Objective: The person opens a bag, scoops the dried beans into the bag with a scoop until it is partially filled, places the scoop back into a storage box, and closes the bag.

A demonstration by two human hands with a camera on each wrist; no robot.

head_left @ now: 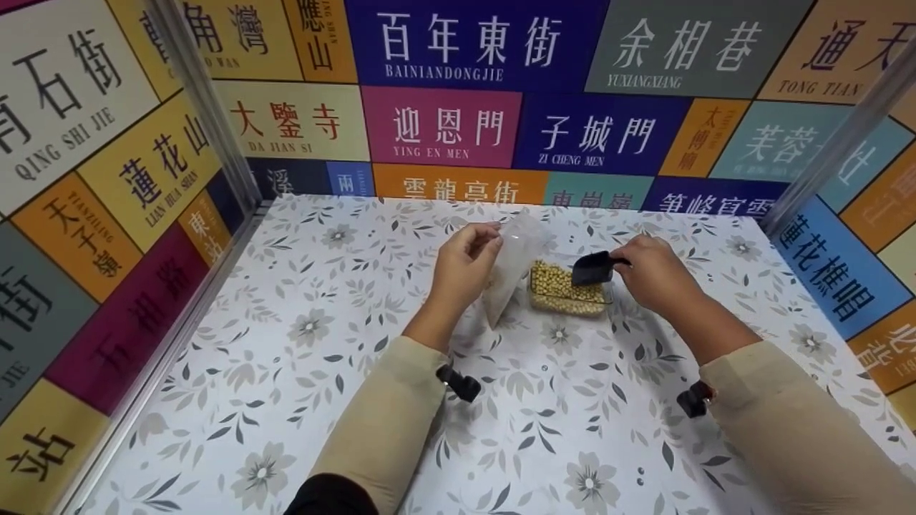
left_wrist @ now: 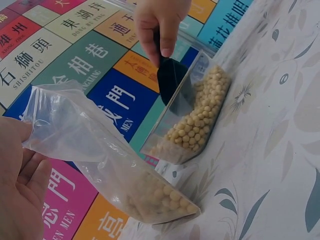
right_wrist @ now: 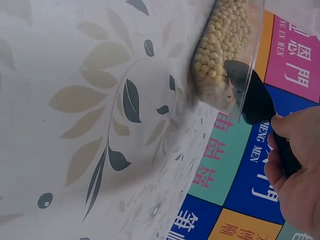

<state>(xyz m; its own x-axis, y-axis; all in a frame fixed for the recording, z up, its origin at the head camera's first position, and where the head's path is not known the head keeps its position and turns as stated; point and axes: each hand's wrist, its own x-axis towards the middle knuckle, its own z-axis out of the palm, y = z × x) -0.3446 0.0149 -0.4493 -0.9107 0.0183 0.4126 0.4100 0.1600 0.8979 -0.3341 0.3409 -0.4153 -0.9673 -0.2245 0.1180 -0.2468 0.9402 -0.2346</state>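
Note:
My left hand (head_left: pixel 464 266) pinches the upper edge of a clear plastic bag (left_wrist: pixel 95 135), whose bottom corner rests on the table with some round yellow beans (left_wrist: pixel 165 197) inside. Just right of the bag stands a clear rectangular container (head_left: pixel 570 307) holding many soybeans (right_wrist: pixel 220 40). My right hand (head_left: pixel 655 272) grips the handle of a black scoop (head_left: pixel 592 269). The scoop's blade dips over the container's rim into its right side, against the beans. In the right wrist view the thumb and curled fingers wrap the scoop's handle (right_wrist: pixel 285 150).
A white table (head_left: pixel 300 400) printed with grey flowers and leaves lies under everything. Colourful panels (head_left: pixel 444 129) with street names stand behind it and on both sides. Metal posts (head_left: pixel 215 107) mark the back corners. Each sleeve carries a black wrist camera (head_left: pixel 458 383).

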